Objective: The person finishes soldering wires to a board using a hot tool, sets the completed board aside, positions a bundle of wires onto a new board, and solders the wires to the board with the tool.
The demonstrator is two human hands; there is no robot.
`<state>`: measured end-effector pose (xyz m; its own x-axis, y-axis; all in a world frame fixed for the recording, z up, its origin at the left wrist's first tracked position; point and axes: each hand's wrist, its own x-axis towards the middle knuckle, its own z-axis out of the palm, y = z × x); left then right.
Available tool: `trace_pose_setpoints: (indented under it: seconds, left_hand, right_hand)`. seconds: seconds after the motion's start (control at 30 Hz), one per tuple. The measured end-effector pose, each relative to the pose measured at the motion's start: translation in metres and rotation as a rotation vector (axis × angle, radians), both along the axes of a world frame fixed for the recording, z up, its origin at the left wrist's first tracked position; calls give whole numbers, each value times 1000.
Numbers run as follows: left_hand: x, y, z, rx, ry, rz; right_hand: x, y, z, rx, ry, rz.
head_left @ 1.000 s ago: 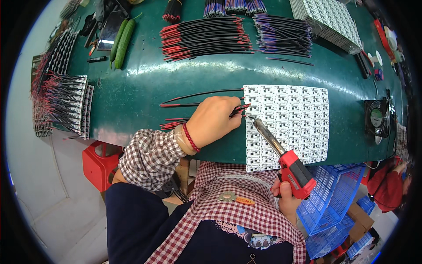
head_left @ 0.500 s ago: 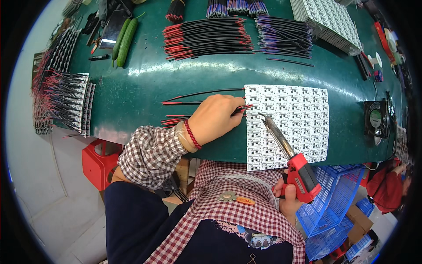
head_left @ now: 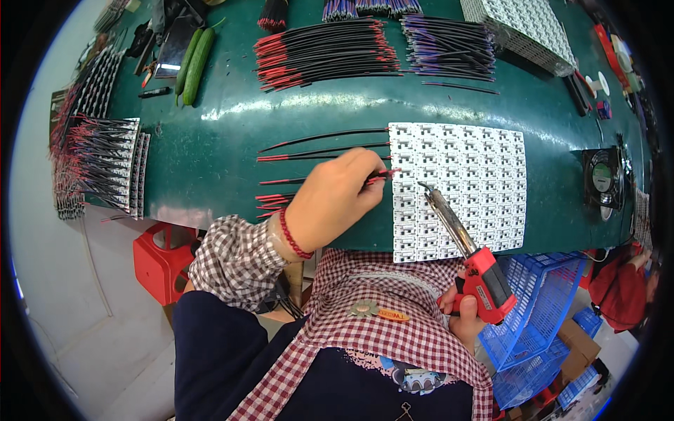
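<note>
My left hand (head_left: 335, 193) is closed in a pinch on thin black wires (head_left: 379, 177) with red ends. Their tips reach the left edge of a white circuit board panel (head_left: 460, 189), which carries rows of small dark parts. In my right hand (head_left: 465, 319) is a red and black soldering iron (head_left: 484, 284), gripped by its handle. Its bent tip hangs over the panel, just right of the wire ends; whether it touches is unclear. Above my left hand, loose black wires (head_left: 323, 138) run leftward from the panel's edge. More red wire ends show beside my left wrist.
Bundles of red-tipped wires (head_left: 326, 52) and purple-tipped wires (head_left: 449, 48) lie at the back. Wired panels (head_left: 133, 168) are stacked at left, near two cucumbers (head_left: 199, 67). A small black fan (head_left: 602, 175) stands at right, above blue baskets (head_left: 530, 309). Wrapped panels (head_left: 523, 31) sit far right.
The view has shifted slightly, so the panel appears higher. Against the panel, my left hand with the wires and the iron's tip have both moved a little nearer to me along its left edge.
</note>
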<state>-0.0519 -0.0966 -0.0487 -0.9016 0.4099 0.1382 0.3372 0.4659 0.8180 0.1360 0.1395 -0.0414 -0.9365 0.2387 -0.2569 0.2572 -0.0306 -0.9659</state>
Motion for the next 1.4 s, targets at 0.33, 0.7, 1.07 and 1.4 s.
trace_pose_setpoints:
  seconds: [0.33, 0.7, 1.07, 1.4]
  left_hand:
    - [3, 6, -20, -36, -70, 7]
    - [1, 6, -15, -228, -16, 17]
    - [-1, 9, -19, -248, -15, 25]
    - [-3, 8, -16, -313, -41, -29]
  right_hand:
    - [1, 1, -5, 23, -54, 91]
    - [-2, 0, -3, 46, -31, 147]
    - [-7, -1, -6, -34, -133, 137]
    - [-5, -3, 4, -42, -89, 79]
